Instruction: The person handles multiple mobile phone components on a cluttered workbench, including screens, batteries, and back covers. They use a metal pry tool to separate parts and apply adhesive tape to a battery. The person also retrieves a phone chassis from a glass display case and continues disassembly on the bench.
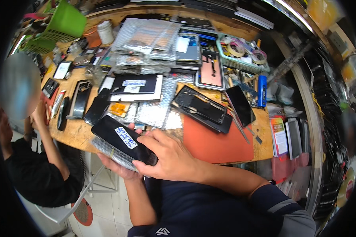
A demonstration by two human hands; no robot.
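A black phone screen [108, 129] with a white handwritten label [125, 138] is held tilted in front of me, at the table's near edge. My right hand [171, 157] grips its right end, thumb below and fingers over the top face. Under the screen lies a bubble-wrap packet [114, 155], which my left hand [120, 168] supports from beneath with curled fingers. Some left fingertips show beyond the screen's far edge. To the right, an opened phone housing [199, 104] lies partly over an orange mat [221, 144], beside another dark phone screen [240, 106].
Bubble-wrapped packets [140, 37] are stacked at the back. A teal basket [245, 65] holds tape rolls. Metal tweezers [241, 128] lie on the mat, near a blue cylinder [262, 91]. Another person [39, 170] sits at the left. Green baskets [67, 21] stand far left.
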